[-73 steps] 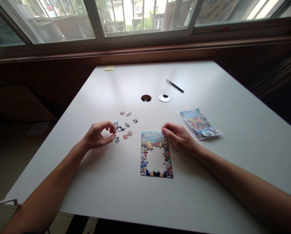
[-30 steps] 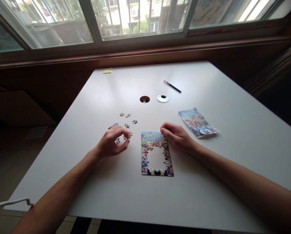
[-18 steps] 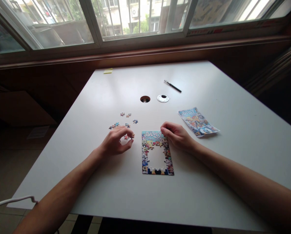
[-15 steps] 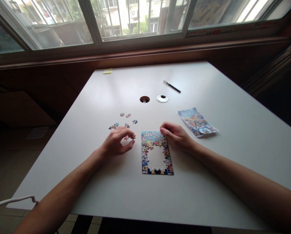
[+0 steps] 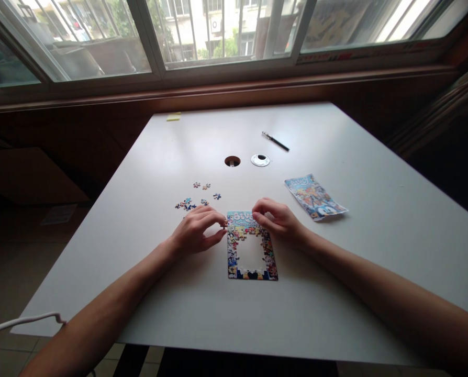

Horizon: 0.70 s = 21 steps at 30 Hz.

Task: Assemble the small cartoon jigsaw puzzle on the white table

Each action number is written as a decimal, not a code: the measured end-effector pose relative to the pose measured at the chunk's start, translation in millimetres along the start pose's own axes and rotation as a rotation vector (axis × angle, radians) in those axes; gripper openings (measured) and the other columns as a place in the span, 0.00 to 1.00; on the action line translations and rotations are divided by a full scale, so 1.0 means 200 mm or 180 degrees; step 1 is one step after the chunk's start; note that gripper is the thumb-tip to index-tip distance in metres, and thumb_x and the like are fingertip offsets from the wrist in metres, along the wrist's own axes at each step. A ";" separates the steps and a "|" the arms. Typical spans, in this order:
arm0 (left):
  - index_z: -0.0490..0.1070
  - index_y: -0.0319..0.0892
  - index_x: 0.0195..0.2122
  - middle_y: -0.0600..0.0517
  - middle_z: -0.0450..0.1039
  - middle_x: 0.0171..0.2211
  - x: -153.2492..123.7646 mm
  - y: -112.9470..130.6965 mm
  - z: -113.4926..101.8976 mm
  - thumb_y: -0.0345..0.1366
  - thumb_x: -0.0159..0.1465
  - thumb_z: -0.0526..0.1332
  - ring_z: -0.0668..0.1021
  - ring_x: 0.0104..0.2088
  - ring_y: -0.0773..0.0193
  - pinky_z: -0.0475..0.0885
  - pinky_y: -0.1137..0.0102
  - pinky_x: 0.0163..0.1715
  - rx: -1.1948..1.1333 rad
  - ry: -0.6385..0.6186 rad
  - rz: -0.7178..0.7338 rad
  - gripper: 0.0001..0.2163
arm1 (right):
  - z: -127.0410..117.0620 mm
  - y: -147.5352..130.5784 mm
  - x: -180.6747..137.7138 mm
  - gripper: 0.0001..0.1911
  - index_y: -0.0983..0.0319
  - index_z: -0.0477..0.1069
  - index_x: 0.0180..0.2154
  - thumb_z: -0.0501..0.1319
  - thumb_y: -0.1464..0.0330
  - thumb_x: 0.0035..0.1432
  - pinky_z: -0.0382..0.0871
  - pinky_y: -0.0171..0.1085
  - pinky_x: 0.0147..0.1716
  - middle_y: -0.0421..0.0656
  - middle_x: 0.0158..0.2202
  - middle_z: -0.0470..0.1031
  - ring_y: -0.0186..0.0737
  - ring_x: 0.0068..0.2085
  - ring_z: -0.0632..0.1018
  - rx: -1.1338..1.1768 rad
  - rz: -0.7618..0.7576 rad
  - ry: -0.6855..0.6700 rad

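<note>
A partly assembled jigsaw puzzle (image 5: 232,262) lies flat on the white table, with a bare gap in its middle. My left hand (image 5: 198,229) is at the puzzle's upper left edge, thumb and fingers closed on a small puzzle piece (image 5: 224,226). Over the upper right corner, my right hand (image 5: 277,219) has its fingers curled together; whether they pinch anything is hidden. Several loose puzzle pieces (image 5: 187,201) are scattered beyond my left hand, some partly covered by it.
A crumpled picture sheet (image 5: 315,196) lies to the right of the puzzle. Farther back are a black pen (image 5: 276,141), a round cable hole (image 5: 232,161) and its metal cover (image 5: 260,160). A yellow sticky note (image 5: 174,117) is at the far edge. A white cable (image 5: 25,319) touches my left forearm.
My left hand has moved right with the puzzle piece, from beside the loose pieces to the puzzle's edge. My right hand has shifted slightly left over the puzzle's top corner.
</note>
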State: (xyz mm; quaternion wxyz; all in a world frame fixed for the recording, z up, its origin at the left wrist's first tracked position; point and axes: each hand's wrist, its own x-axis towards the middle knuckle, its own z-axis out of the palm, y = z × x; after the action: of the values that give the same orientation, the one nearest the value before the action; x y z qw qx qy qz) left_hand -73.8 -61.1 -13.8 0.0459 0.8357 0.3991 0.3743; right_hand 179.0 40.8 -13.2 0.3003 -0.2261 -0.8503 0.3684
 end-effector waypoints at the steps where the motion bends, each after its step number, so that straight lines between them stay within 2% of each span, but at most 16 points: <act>1: 0.71 0.43 0.42 0.50 0.80 0.36 0.00 0.00 0.00 0.30 0.62 0.65 0.80 0.38 0.62 0.76 0.63 0.42 0.0013 0.0006 0.0016 0.08 | 0.00 0.00 0.00 0.08 0.60 0.70 0.33 0.57 0.65 0.65 0.65 0.40 0.37 0.43 0.30 0.70 0.40 0.34 0.70 -0.0055 -0.0101 -0.0008; 6: 0.71 0.43 0.42 0.50 0.80 0.37 0.01 0.00 0.02 0.31 0.63 0.64 0.80 0.39 0.61 0.75 0.63 0.42 0.0074 0.0021 0.0049 0.07 | 0.01 -0.02 0.00 0.06 0.60 0.69 0.33 0.58 0.68 0.64 0.65 0.44 0.41 0.43 0.30 0.73 0.42 0.35 0.70 -0.0279 -0.0509 0.0019; 11: 0.71 0.44 0.43 0.51 0.81 0.38 0.01 0.01 0.02 0.32 0.64 0.64 0.80 0.41 0.61 0.75 0.63 0.43 0.0138 -0.0027 0.0094 0.07 | 0.02 -0.03 -0.01 0.02 0.60 0.70 0.36 0.60 0.68 0.63 0.64 0.45 0.44 0.44 0.36 0.74 0.43 0.39 0.72 -0.0649 -0.0828 0.0008; 16: 0.71 0.45 0.44 0.51 0.81 0.39 0.00 0.01 0.02 0.33 0.64 0.65 0.80 0.41 0.62 0.74 0.64 0.44 0.0157 -0.0048 0.0145 0.08 | 0.04 -0.05 -0.03 0.07 0.58 0.71 0.41 0.65 0.64 0.61 0.62 0.46 0.46 0.44 0.39 0.76 0.45 0.43 0.72 -0.1207 -0.1112 0.0114; 21: 0.71 0.45 0.45 0.51 0.81 0.40 0.00 0.01 0.02 0.35 0.65 0.66 0.80 0.42 0.62 0.74 0.64 0.44 0.0237 -0.0051 0.0159 0.08 | 0.09 -0.08 -0.03 0.11 0.57 0.73 0.44 0.67 0.62 0.60 0.61 0.46 0.47 0.44 0.41 0.77 0.45 0.43 0.73 -0.1353 -0.1236 0.0259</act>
State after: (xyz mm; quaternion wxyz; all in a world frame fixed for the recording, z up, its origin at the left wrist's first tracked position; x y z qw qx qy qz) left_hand -70.4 -62.4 -15.4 0.0086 0.8496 0.3914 0.3535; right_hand 168.2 19.0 -12.1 0.3449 -0.1315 -0.9231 0.1082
